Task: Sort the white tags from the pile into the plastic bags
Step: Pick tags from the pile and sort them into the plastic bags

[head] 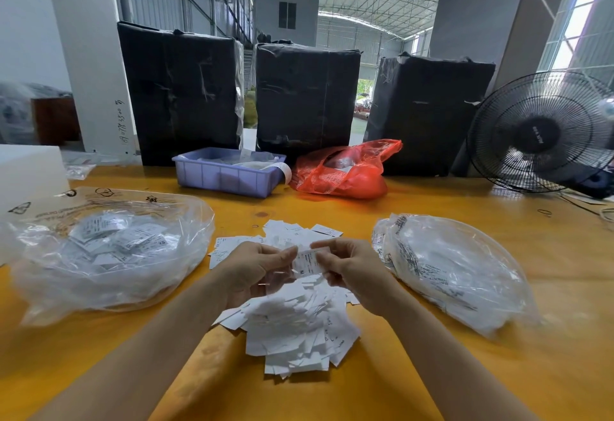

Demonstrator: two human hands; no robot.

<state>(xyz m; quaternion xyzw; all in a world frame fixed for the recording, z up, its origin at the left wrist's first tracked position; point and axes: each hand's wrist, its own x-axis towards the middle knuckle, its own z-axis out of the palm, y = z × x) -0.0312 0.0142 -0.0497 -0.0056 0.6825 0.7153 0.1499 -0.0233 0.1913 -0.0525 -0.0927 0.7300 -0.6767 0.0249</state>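
White paper tags lie heaped in a pile (292, 327) on the yellow surface (432, 371) nearest you, between your forearms. Just above it, your left hand (255, 271) and right hand (349, 271) meet over the far part of the heap, palms turned inward, wrists raised off the wood. The fingers of both hands pinch a single tag (307, 263) by its side edges, holding it face up so its print can be read; a letter shows at its lower corner. You appear to be at the checking step, reading the size before choosing a bag. The next move calls for letting go with one hand and carrying the tag sideways: to the left bag (109, 254), which already holds many tags, or to the right bag (458, 271), whose contents I cannot make out. Farther back stand a blue tray (229, 178), a red bag (345, 171), three black-wrapped bales and a fan (545, 131).
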